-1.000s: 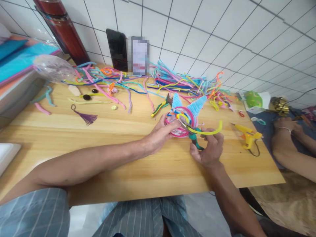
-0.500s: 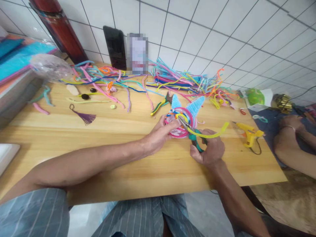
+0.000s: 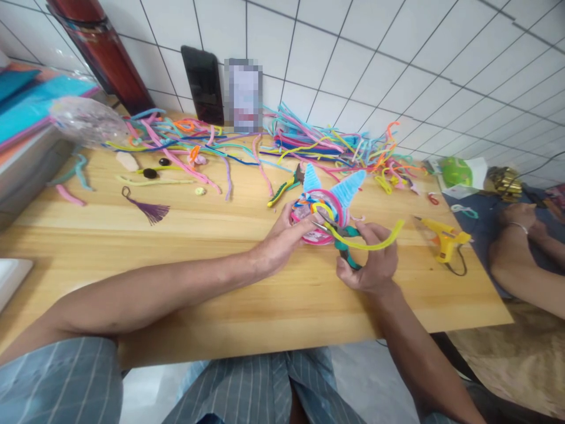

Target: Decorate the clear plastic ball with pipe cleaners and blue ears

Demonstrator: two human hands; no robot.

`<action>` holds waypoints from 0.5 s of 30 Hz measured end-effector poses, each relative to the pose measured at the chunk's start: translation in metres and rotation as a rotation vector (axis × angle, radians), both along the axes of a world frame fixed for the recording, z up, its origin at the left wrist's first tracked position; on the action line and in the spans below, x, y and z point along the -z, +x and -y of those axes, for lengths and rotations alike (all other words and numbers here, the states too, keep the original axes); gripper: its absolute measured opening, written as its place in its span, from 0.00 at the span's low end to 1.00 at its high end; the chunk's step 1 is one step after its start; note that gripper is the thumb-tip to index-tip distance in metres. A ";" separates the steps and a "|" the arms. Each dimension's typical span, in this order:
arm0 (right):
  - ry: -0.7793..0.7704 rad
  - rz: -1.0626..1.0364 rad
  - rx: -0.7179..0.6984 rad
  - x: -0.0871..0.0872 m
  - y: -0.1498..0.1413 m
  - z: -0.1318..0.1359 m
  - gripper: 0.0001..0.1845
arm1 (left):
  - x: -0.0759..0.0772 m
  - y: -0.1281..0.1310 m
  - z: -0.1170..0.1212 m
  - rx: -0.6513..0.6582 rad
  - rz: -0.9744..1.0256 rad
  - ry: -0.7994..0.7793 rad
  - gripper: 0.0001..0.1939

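My left hand (image 3: 285, 235) is closed on a round pipe-cleaner craft (image 3: 343, 207) with a pink rim and two light-blue pointed ears. Blue, orange and white twisted strands run along its upper left side. In my right hand (image 3: 375, 256) are green-handled long-nose pliers (image 3: 342, 247), with handles spread and jaws apart over the front of the craft. A yellow pipe cleaner (image 3: 384, 241) loops at the craft and its free end curves right, passing over the pliers and in front of my right fingers. Yellow-and-green pliers (image 3: 282, 191) lie just behind my left hand.
Loose pipe cleaners (image 3: 309, 141) heap along the tiled wall, below a leaning black phone (image 3: 203, 85). A purple tassel (image 3: 148, 207) and black oval pieces (image 3: 150, 173) lie left. A yellow glue gun (image 3: 448, 240) lies right, near another person's arm (image 3: 516, 247). A dark red cylinder (image 3: 99, 53) stands back left.
The pliers' jaws have opened, and their handles have spread in my right hand. My right fingers have loosened and lifted. My left hand still holds the craft in nearly the same place.
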State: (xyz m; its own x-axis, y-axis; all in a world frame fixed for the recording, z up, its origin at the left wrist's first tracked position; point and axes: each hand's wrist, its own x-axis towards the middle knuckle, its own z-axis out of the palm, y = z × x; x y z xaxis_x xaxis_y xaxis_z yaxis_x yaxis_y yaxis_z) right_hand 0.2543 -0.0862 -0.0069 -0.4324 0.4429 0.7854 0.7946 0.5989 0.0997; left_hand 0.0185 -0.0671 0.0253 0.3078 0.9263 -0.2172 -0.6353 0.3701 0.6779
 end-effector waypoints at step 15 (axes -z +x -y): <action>0.000 0.063 -0.008 -0.001 0.006 0.013 0.27 | 0.006 0.000 0.005 0.061 -0.036 0.023 0.41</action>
State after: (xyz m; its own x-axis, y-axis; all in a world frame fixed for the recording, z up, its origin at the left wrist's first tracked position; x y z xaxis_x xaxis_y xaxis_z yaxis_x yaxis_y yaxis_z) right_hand 0.2602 -0.0995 -0.0056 -0.4847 0.4393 0.7564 0.7818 0.6054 0.1494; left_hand 0.0187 -0.0721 0.0194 0.3563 0.9110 -0.2077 -0.5875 0.3912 0.7084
